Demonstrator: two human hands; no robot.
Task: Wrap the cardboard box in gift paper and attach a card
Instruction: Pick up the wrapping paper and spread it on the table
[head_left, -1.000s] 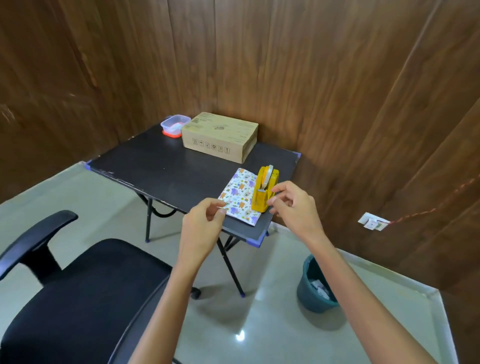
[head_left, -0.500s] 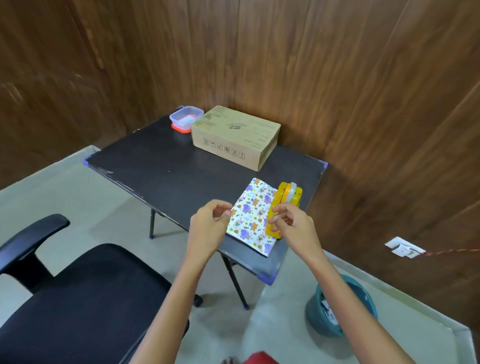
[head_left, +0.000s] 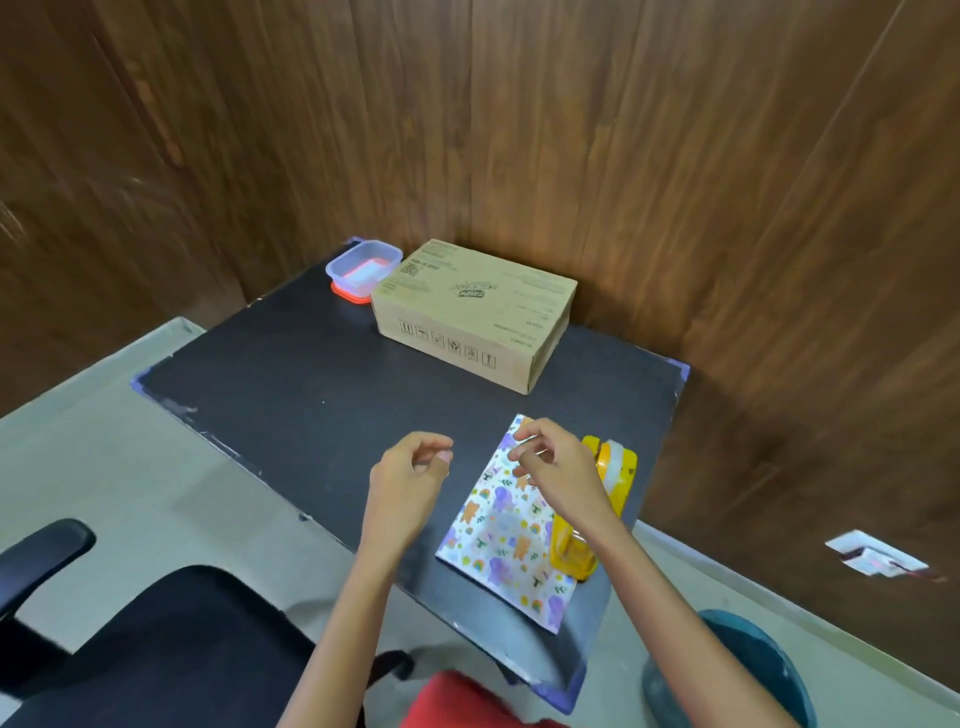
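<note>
Head view: right hand (head_left: 558, 467) over gift paper (head_left: 501, 545), left hand (head_left: 410, 467) beside it, fingers curled, grip unclear; cardboard box (head_left: 472, 312) beyond, print illegible.

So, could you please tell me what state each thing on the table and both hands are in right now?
cardboard box: closed, unwrapped, at the back of the table.
gift paper: folded flat, near the front edge.
tape dispenser: upright along the paper's right edge, roll loaded.
plastic container: upright beside the box.
left hand: fingers curled, any hold unclear.
right hand: curled above the paper, any hold unclear.
</note>
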